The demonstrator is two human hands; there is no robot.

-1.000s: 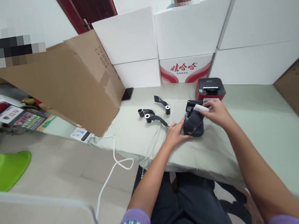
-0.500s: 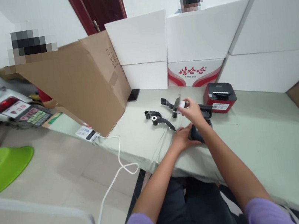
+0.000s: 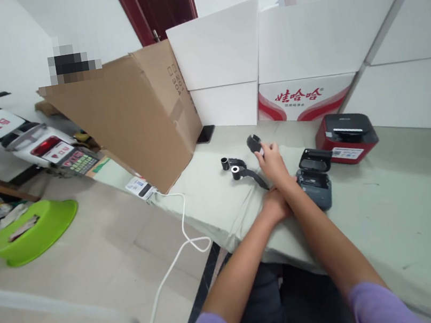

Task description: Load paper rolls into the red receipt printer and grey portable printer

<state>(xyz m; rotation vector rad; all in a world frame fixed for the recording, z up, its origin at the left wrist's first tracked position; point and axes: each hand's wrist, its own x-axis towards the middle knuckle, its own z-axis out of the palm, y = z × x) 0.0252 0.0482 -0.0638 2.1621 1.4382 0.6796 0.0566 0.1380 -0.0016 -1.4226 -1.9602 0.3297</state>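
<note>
My right hand point(image 3: 272, 163) is closed on a dark roll of label tape point(image 3: 254, 143), a curled black strip held above the table. My left hand point(image 3: 276, 203) rests at the left side of a small dark label printer point(image 3: 317, 189). The right forearm crosses over that hand and hides most of its fingers. The printer's lid point(image 3: 314, 159) stands raised. Left of my hands lie two more rolls, one black-cored point(image 3: 225, 164) and one with a white core point(image 3: 235, 173), each with a black tail stretched out on the cloth.
A red and black box-shaped device point(image 3: 346, 139) stands behind the printer. White panels point(image 3: 219, 53) and a large cardboard box point(image 3: 144, 118) border the table. A phone point(image 3: 206, 134) lies near the box. A white cable point(image 3: 186, 220) hangs over the edge. Two people are partly visible beyond.
The right hand has lifted the dark roll off the table and moved away from above the printer, which now shows more fully. The view has swung left.
</note>
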